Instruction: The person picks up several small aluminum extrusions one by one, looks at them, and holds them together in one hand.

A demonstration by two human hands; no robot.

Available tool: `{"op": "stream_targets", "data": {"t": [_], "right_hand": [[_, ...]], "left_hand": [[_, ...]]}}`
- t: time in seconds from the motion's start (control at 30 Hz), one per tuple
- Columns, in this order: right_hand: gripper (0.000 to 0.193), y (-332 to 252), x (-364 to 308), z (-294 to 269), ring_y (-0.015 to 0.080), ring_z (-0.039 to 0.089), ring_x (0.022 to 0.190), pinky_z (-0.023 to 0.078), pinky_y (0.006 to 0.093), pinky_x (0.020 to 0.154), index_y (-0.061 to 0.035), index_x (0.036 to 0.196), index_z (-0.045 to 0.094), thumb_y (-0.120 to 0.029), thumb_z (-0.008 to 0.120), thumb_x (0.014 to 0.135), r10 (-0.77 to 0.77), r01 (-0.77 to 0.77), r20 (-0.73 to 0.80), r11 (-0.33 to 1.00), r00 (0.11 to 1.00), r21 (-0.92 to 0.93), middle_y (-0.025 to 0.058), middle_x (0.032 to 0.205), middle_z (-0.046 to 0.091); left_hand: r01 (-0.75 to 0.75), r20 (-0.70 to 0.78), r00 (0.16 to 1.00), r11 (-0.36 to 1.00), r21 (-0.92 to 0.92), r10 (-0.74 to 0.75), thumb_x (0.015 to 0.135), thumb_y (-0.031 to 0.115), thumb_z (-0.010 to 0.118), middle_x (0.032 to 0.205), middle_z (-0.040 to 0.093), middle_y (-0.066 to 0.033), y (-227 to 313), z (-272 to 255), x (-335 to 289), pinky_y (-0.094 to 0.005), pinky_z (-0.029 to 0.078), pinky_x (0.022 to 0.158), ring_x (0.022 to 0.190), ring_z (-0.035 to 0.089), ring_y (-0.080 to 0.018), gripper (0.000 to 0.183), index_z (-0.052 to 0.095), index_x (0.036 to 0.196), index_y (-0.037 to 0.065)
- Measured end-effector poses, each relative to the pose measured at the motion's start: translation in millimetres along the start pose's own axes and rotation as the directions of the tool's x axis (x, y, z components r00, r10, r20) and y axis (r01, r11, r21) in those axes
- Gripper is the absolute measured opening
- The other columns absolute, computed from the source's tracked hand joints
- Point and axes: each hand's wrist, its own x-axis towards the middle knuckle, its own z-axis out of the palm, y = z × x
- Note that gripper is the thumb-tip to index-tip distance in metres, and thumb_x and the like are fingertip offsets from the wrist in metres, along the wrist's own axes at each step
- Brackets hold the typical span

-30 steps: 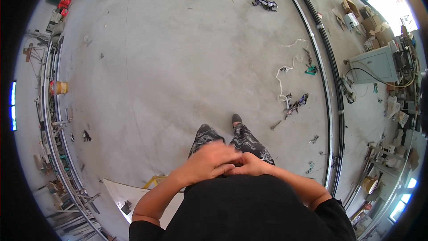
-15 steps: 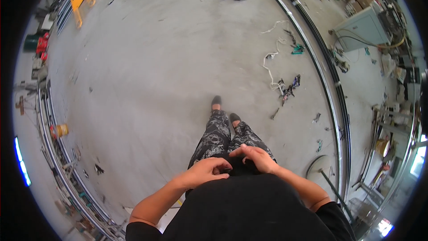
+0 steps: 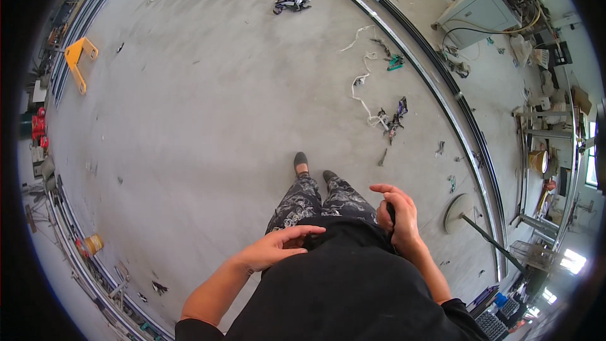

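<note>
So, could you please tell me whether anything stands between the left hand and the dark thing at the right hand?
Yes: the front of the black shirt lies between the left hand and the dark thing at the right hand. Nothing else visible does. I cannot tell whether that thing is shirt fabric.

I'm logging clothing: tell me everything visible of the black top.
The black top is plain, short-sleeved and looks like soft fabric. Being worn, it fills the picture's lower middle, creased near the hem above patterned trousers. The left hand lies at its front; whether the right hand touches it is unclear.
</note>
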Motion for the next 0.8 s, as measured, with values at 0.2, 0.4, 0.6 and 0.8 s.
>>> {"op": "stream_targets", "data": {"t": [0.2,0.4,0.6,0.8], "right_hand": [[0.032,2.9,-0.1,29.7,0.0078,0.03,0.036,0.025,0.0212,0.036,0.0063,0.106,0.052,-0.009,0.035,0.084,0.163,-0.169,0.13,0.985,0.978,0.037,-0.0004,0.046,0.037],[0.035,14.7,-4.0,30.0,0.0075,0.032,0.037,0.025,0.0208,0.036,0.0027,0.109,0.053,-0.008,0.035,0.082,0.24,-0.247,0.143,0.969,0.96,0.029,-0.0007,0.05,0.04],[0.037,12.3,-6.4,4.9,0.0083,0.037,0.042,0.028,0.0219,0.04,0.0004,0.112,0.053,-0.008,0.035,0.082,0.255,-0.257,0.114,0.966,0.96,0.008,0.0006,0.055,0.043],[0.038,-1.1,-9.9,-54.3,0.0094,0.043,0.048,0.033,0.0219,0.045,-0.003,0.118,0.05,-0.008,0.036,0.082,0.253,-0.254,0.029,0.963,0.967,0.093,0.0008,0.057,0.043]], "left_hand": [[0.018,-0.081,0.997,0.996,0.086,-0.011,0.082,0.01,0.059,0.09,0.052,0.0028,13.9,-19.1,6.7,-0.0201,0.04,0.077,0.084,0.048,-0.0039,0.033,0.052,0.115,0.006],[0.004,-0.256,0.966,0.987,0.162,0.039,0.084,0.012,0.059,0.087,0.057,-0.0012,10.5,-23.2,23.6,-0.0205,0.043,0.073,0.079,0.053,-0.0058,0.023,0.053,0.104,0.003],[-0.084,-0.274,0.942,0.929,0.361,0.192,0.087,0.012,0.055,0.084,0.061,-0.0035,20.5,2.4,66.0,-0.0239,0.044,0.072,0.077,0.056,-0.0095,0.019,0.054,0.102,0.0],[-0.433,0.327,0.725,0.032,0.901,0.606,0.077,0.007,0.059,0.075,0.062,-0.0079,43.1,52.9,140.4,-0.0287,0.047,0.062,0.066,0.059,-0.0208,0.018,0.058,0.094,0.002]]}}
